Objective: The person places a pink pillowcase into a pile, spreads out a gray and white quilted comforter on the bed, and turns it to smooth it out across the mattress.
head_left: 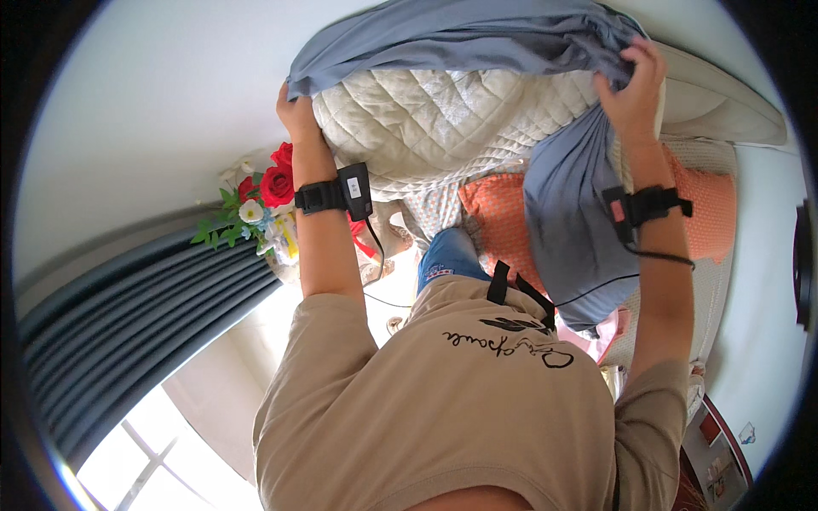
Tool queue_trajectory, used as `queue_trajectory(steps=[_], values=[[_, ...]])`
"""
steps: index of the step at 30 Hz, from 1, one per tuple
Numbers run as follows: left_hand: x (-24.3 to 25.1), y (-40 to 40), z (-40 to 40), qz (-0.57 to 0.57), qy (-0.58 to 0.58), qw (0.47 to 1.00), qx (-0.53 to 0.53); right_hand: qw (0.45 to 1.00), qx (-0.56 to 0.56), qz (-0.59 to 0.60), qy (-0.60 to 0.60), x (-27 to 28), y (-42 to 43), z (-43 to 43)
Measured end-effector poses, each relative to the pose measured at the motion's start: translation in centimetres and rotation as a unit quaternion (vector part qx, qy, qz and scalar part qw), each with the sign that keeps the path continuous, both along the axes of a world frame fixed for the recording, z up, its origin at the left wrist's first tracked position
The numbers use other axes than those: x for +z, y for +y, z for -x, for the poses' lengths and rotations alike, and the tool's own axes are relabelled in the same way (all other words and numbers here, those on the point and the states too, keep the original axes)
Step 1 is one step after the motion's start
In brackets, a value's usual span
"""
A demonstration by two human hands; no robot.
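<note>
A grey-blue fitted sheet or cover (447, 45) lies bunched over the far part of a thick, cream quilted mattress or pad (441, 121). At its left corner, my left hand (295, 112) grips the fabric's edge. My right hand (632, 89) holds gathered fabric at the right corner, thumb and fingers on either side of the folds. From there a long length of the same cloth hangs down across orange patterned bedding (498, 204). The quilted surface shows between my hands. Part of my left hand's fingers is hidden behind the fabric.
Artificial-looking red and white flowers (278, 185) stand by my left forearm, near a dark pleated curtain (153, 287). A pale upholstered headboard or backrest (716, 102) is at the right, with an orange textured cushion (709, 211) below. Black straps and cables hang from my wrists.
</note>
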State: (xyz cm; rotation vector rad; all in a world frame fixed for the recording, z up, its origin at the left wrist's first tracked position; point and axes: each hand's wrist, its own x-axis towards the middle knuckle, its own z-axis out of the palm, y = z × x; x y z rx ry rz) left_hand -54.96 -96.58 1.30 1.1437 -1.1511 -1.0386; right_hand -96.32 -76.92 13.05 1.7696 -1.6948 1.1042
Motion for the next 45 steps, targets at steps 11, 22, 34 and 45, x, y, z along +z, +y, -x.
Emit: queue_trajectory(steps=[11,22,34,45], values=[[1.0,1.0,1.3,-0.010,0.027,1.000,-0.011,0.996,-0.004,-0.088,0.031,-1.4,-3.8,-4.0],[1.0,0.8,1.6,-0.017,0.036,0.999,-0.010,0.962,0.010,-0.240,0.129,2.2,-7.4,-9.7],[-9.2,1.2,-2.3,-0.191,0.009,0.971,-0.146,0.868,0.007,-0.496,0.020,4.3,-9.0,-10.1],[4.7,7.0,0.6,0.119,-0.148,0.979,-0.071,0.944,-0.067,-0.312,0.088,-0.6,-10.5,-7.9]])
